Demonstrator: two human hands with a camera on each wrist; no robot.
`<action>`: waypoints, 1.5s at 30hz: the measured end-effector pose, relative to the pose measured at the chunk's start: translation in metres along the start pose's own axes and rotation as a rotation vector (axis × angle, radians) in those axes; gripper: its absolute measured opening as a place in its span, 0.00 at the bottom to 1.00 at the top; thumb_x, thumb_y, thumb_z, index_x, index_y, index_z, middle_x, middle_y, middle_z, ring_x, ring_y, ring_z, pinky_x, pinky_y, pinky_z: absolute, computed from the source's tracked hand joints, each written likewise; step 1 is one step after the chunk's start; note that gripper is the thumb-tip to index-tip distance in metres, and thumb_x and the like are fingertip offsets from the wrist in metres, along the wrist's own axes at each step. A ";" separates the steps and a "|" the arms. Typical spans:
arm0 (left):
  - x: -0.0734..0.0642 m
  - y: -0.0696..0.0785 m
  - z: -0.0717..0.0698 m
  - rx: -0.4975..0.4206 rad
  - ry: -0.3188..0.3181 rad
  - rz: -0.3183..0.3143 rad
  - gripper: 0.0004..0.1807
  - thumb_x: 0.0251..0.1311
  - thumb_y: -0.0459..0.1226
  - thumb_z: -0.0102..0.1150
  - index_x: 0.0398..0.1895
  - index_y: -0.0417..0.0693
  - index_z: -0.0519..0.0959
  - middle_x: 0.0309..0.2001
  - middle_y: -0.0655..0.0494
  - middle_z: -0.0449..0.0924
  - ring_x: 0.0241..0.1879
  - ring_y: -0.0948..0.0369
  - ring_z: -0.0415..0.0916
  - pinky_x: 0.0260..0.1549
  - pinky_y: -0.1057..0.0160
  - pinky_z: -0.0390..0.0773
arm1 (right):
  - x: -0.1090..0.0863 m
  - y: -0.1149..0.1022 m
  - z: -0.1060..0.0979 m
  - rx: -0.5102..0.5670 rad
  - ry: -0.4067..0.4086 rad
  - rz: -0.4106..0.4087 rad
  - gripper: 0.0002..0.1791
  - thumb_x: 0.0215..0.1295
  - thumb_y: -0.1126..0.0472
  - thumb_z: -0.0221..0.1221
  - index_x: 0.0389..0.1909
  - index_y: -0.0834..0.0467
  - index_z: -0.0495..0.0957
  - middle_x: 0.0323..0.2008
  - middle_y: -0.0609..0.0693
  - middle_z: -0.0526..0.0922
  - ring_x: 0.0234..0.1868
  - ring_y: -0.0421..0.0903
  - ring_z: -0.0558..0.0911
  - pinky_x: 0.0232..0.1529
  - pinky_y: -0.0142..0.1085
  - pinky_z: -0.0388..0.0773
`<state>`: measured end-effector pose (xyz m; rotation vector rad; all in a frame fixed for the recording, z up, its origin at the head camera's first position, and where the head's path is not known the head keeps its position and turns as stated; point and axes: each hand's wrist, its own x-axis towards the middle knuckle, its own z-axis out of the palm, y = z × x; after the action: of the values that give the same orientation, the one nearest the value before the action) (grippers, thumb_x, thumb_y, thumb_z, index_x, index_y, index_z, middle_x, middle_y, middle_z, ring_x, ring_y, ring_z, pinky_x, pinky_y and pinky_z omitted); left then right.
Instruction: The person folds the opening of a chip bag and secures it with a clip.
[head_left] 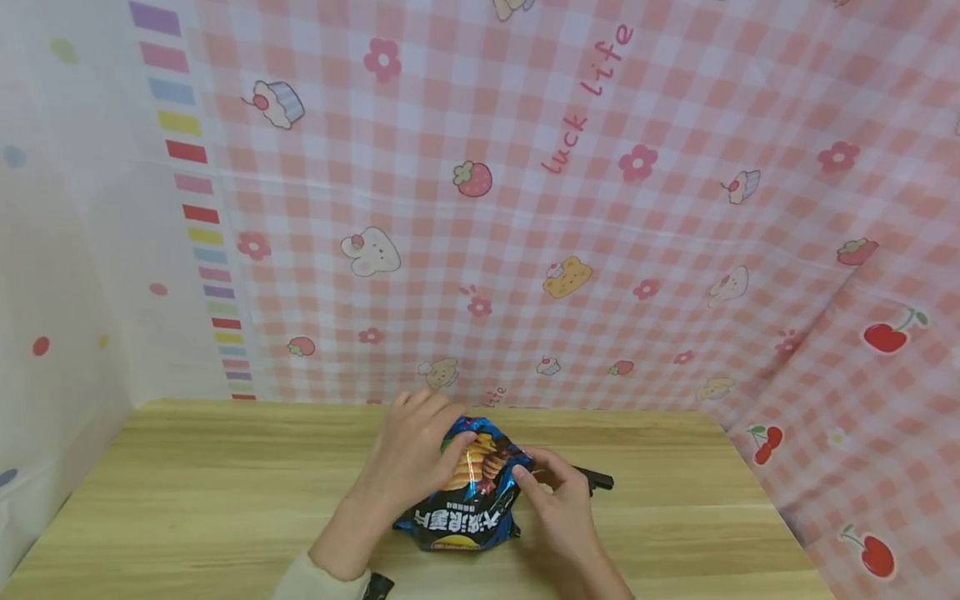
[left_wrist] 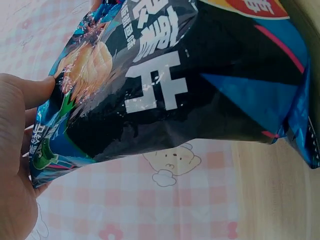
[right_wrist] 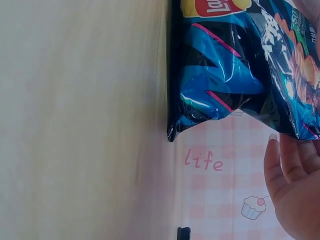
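Observation:
A shiny black and blue bag of potato chips stands tilted on the table, its printed lettering upside down in the head view. Its logo end is down at the wood, as the right wrist view also shows for the bag. My left hand holds the upper left of the bag, thumb on the printed front and fingers behind. On the other side my right hand pinches the upper right corner, thumb in front. In the left wrist view the left hand grips one end of the bag.
Right of the bag, partly behind the right hand, lies a slim black object. The light wooden table meets a pink checked cloth at the back and right. A pale spotted cloth hangs on the left.

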<state>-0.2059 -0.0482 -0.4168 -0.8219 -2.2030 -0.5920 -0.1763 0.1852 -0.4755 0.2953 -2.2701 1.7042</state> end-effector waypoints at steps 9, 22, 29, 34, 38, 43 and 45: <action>0.000 0.007 0.004 0.003 0.042 0.027 0.12 0.64 0.41 0.71 0.45 0.43 0.87 0.40 0.54 0.86 0.43 0.54 0.81 0.48 0.53 0.76 | -0.001 0.000 -0.002 0.021 0.028 0.022 0.05 0.68 0.69 0.68 0.42 0.60 0.87 0.38 0.51 0.89 0.40 0.43 0.85 0.46 0.34 0.81; 0.002 0.014 0.004 -0.034 0.069 0.021 0.07 0.64 0.37 0.71 0.41 0.43 0.87 0.38 0.56 0.85 0.42 0.56 0.80 0.47 0.53 0.77 | 0.000 0.003 -0.004 0.032 0.055 0.019 0.02 0.68 0.69 0.67 0.38 0.62 0.88 0.38 0.49 0.89 0.40 0.42 0.86 0.45 0.33 0.82; 0.005 0.019 0.001 -0.081 0.039 -0.033 0.07 0.61 0.33 0.74 0.42 0.43 0.88 0.39 0.56 0.86 0.43 0.56 0.80 0.50 0.54 0.77 | 0.000 0.002 -0.004 0.027 0.055 0.009 0.02 0.67 0.70 0.68 0.38 0.62 0.88 0.38 0.51 0.90 0.39 0.41 0.86 0.44 0.32 0.82; 0.005 0.019 0.000 -0.084 0.015 -0.056 0.08 0.61 0.31 0.74 0.43 0.42 0.88 0.40 0.55 0.86 0.43 0.56 0.80 0.50 0.54 0.77 | 0.001 0.002 -0.004 0.028 0.058 0.000 0.03 0.67 0.70 0.68 0.38 0.62 0.88 0.38 0.52 0.90 0.39 0.41 0.86 0.43 0.32 0.82; 0.005 0.018 0.000 -0.080 0.011 -0.059 0.09 0.60 0.31 0.75 0.43 0.40 0.88 0.39 0.55 0.85 0.43 0.57 0.79 0.47 0.56 0.77 | 0.001 0.002 -0.004 0.032 0.056 0.002 0.03 0.67 0.71 0.68 0.38 0.62 0.88 0.37 0.52 0.90 0.38 0.41 0.86 0.43 0.33 0.83; 0.004 0.016 0.000 -0.075 0.024 -0.058 0.09 0.58 0.30 0.76 0.41 0.41 0.88 0.38 0.57 0.84 0.41 0.59 0.78 0.43 0.59 0.77 | 0.002 0.003 -0.003 0.035 0.056 0.008 0.03 0.66 0.71 0.68 0.37 0.61 0.89 0.37 0.52 0.90 0.37 0.41 0.86 0.42 0.34 0.83; 0.004 0.016 0.001 -0.079 0.033 -0.056 0.09 0.58 0.29 0.76 0.41 0.42 0.88 0.37 0.57 0.83 0.40 0.59 0.77 0.43 0.59 0.76 | 0.003 0.002 -0.004 0.038 0.058 0.013 0.04 0.66 0.71 0.68 0.37 0.61 0.89 0.36 0.51 0.90 0.37 0.41 0.86 0.42 0.34 0.83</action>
<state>-0.1977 -0.0352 -0.4119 -0.7869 -2.1909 -0.7186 -0.1793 0.1893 -0.4758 0.2373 -2.2056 1.7404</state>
